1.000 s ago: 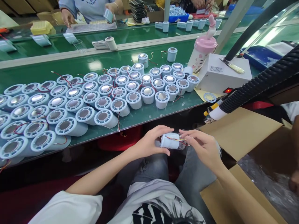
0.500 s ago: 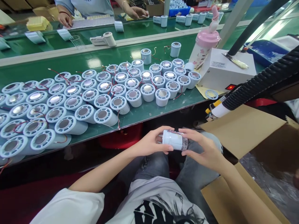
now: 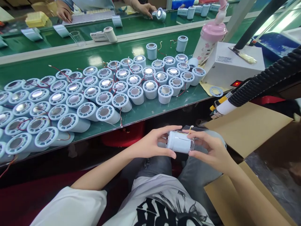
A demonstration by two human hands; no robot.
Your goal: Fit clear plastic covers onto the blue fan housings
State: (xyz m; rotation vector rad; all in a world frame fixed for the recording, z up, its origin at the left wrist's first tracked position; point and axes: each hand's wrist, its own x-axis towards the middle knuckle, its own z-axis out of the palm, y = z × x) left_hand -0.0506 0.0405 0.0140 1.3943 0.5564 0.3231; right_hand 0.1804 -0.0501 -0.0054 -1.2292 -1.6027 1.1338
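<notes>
The pale blue cylinder [image 3: 179, 142] has been turned since a second ago: the red wires that were lying across its side are now gone from sight, and only a thin lead with a yellowish tip is poking up at its far right edge. The co-worker's hand [image 3: 146, 8] across the far bench has also come over to a silver-faced unit [image 3: 160, 14].

The left hand [image 3: 154, 143] is cupping the cylinder's left end, thumb underneath and fingers curled over the top. The right hand [image 3: 210, 150] is gripping the right end, where a clear part is showing, fingertips pressing on the near and far edges. So both hands are closed on the same piece, which is lying sideways above the person's lap, near of the green bench [image 3: 150, 110] and not touching it.

On that bench a big cluster of matching cylinders [image 3: 103, 94] is standing packed together, metal faces up, red wires threading between them. Two more [image 3: 151, 51] are standing apart just beyond the cluster. To the right a pink-lidded bottle [image 3: 210, 40] is sitting beside a white box [image 3: 232, 67] with a red switch. A black ribbed hose [image 3: 263, 81] is reaching in from the right above a cardboard carton [image 3: 249, 125].
</notes>
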